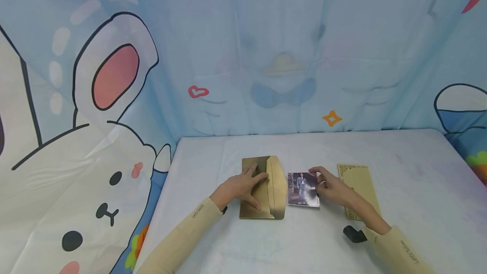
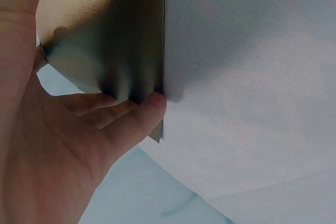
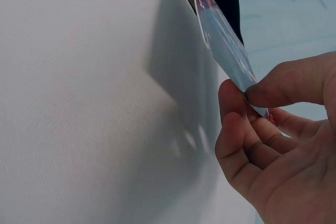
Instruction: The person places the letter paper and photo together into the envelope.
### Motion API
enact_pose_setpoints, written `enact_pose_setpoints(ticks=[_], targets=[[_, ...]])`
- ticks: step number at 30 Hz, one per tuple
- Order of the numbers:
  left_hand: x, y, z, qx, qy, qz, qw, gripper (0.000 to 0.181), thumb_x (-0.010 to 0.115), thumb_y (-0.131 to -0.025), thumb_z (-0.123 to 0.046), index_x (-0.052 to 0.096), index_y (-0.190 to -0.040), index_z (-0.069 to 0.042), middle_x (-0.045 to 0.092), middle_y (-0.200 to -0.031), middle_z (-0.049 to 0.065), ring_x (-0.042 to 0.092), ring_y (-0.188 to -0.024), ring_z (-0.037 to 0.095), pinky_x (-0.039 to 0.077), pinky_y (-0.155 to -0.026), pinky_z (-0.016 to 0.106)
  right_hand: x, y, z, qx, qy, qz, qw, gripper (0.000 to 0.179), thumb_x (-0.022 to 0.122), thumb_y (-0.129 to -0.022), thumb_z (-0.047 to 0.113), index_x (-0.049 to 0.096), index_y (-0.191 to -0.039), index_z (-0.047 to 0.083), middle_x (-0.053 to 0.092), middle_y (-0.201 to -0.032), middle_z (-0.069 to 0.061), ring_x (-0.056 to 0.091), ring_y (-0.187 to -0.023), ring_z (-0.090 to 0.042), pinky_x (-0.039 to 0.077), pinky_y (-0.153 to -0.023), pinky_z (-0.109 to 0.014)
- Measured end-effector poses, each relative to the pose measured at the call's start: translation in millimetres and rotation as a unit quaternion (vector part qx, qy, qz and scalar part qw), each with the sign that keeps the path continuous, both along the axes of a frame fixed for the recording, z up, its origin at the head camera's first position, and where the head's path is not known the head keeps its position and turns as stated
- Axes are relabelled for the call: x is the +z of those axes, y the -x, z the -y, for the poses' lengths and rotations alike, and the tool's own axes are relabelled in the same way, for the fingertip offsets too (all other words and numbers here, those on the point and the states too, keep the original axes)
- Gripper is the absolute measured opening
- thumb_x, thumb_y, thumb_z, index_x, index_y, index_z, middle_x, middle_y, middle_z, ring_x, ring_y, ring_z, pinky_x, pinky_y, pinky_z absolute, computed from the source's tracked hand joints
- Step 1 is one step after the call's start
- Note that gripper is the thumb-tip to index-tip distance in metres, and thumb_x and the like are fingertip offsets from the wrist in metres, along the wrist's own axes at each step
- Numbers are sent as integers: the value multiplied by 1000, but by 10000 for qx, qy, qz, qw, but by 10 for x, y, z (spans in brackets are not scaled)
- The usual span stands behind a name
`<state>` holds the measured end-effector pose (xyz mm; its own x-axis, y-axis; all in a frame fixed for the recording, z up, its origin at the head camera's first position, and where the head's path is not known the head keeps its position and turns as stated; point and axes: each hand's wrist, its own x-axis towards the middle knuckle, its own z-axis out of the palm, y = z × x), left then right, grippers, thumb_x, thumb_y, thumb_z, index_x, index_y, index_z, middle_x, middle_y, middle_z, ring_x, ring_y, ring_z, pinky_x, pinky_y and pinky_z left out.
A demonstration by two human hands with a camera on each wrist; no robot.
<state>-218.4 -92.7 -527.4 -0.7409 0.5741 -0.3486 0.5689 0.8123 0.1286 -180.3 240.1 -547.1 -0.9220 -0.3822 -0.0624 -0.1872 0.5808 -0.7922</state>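
Observation:
A gold envelope (image 1: 277,189) lies on the white table with its flap folded out to the right. My left hand (image 1: 243,186) rests spread on it, fingertips pressing the envelope's surface, as the left wrist view shows near the envelope edge (image 2: 149,35). Between thumb and fingers my right hand (image 1: 334,187) pinches a photo print (image 1: 302,190) by its right edge. In the right wrist view the photo (image 3: 223,43) slants up off the table, its far end close to the envelope. A standing figure is printed on it.
A gold card (image 1: 361,179) with ornate corners lies to the right, partly hidden behind the right hand and forearm. Dark wrist-worn gear (image 1: 354,234) juts out by the right sleeve. A blue cartoon curtain (image 1: 281,33) hangs behind the white table (image 1: 213,155).

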Motion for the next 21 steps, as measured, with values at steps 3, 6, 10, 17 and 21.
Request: enact_pose_setpoints(ticks=[3,6,10,17,21], targets=[[3,-4,0,25,18,-3,10000,112,78,-67,-72,22,-158,-39,12,-168,18,40,-145,38,54,-94,47,-14,7,13,-27,-68,-44,10000,57,55,-90,-5,38,-144,0,59,-105,-15,56,-79,-12,48,-63,-25],[-7,-3,3,11,23,-17,10000,112,78,-67,-72,21,-158,-39,12,-168,18,40,-145,39,54,-93,47,-27,14,27,-37,-124,-64,9999,57,55,-89,-4,39,-144,1,60,-105,-14,56,-79,-12,48,-64,-25],[-9,-2,2,-6,17,-46,10000,111,78,-67,-72,23,-157,-39,12,-168,19,40,-144,38,55,-93,47,-39,29,51,-30,-139,-92,9999,57,55,-89,-4,39,-144,2,61,-105,-14,58,-82,-15,48,-65,-25],[-3,-7,2,-8,66,-27,10000,111,77,-67,-73,22,-158,-39,12,-168,18,40,-145,38,55,-94,46,-41,49,119,-17,-62,40,10000,59,57,-89,-5,39,-144,1,61,-105,-16,58,-82,-15,48,-65,-26],[-1,-2,6,-20,58,-21,10000,111,77,-67,-72,22,-157,-39,13,-168,19,41,-144,39,55,-93,46,-25,61,153,64,-17,43,10000,58,58,-89,-5,39,-144,0,61,-102,-15,56,-78,-14,48,-62,-26]])
